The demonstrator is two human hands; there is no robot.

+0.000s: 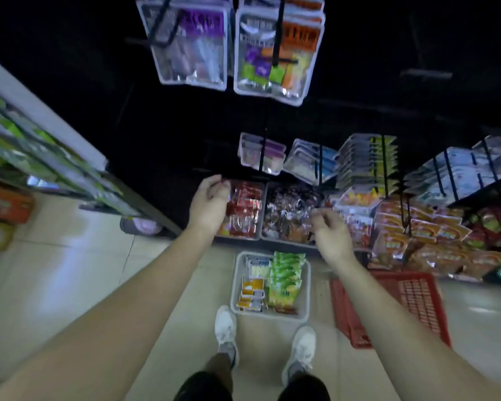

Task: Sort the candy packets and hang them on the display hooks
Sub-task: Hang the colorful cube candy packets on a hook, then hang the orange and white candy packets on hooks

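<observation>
- Loose candy packets (284, 279) lie in a grey tray (306, 290) on the floor (70, 270), just ahead of the person's white shoes (226, 325). Green ones are on the right side, white and orange ones on the left.
- More packets already hang on black hooks (278, 30) on the dark display. There are two clear-edged stacks at the top (194, 47) and a lower row (365, 160) running to the right.
- The left hand (210, 202) is stretched forward over the left edge of a bin of red packets (243, 209). Its fingers are loosely curled and nothing shows in them.
- The right hand (331, 235) hovers at the right edge of a neighbouring bin of brown packets (289, 218). Its fingers are curled in toward the thumb. The blur hides whether they pinch anything, so I cannot tell.
- The two bins sit side by side on the bottom shelf, beyond the tray.
- A red basket (394, 308) stands on the floor just right of the tray.
- Orange snack bags (431, 241) are piled low on the right, beyond the basket.
- A shelf unit (41, 157) with green goods runs along the left, well apart from the tray.
</observation>
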